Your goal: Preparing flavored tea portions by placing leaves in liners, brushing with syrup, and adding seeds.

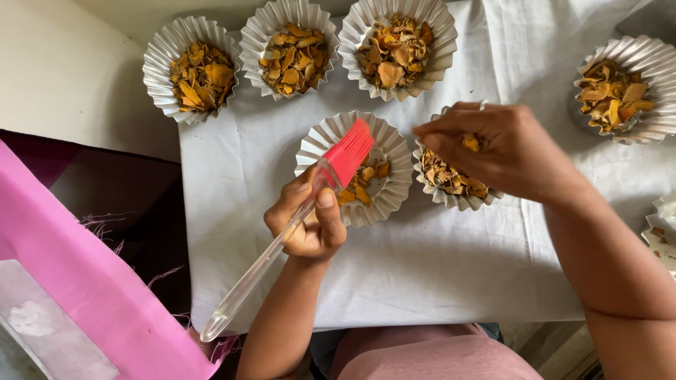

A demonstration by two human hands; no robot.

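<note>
Left hand [304,222]: closed around the clear handle of a brush [296,218], thumb pressed on top; the red bristle head points up and away from the wrist, over the near-left cup [355,169].
Right hand [503,148]: fingertips pinched together on a small orange chip [470,142], hovering over the near-right cup [451,179]; the hand hides much of that cup.
Near-left cup: just past the left knuckles, almost empty, a few chips under the bristles.
Near-right cup: directly under the right fingers, roughly half full of chips.
Far cups [296,48]: three full ones in a row well beyond both hands; a fourth lies beyond the right wrist.
Cloth [436,260]: white sheet under every cup and both forearms.
Pink sheet [84,281]: beside the left elbow, near the handle's free end.
Risk, brush: I judge the bristles could push the light pleated cup sideways or tip it, since nothing holds it down.
Risk, pinch: the chip is held only by fingertips; a loose pinch would likely drop it on the cloth between cups.
Risk, handle: the long free end swings near the pink sheet and could snag it.
Risk, forearm: the right arm crosses the cloth and could drag it, shifting the cups.
</note>
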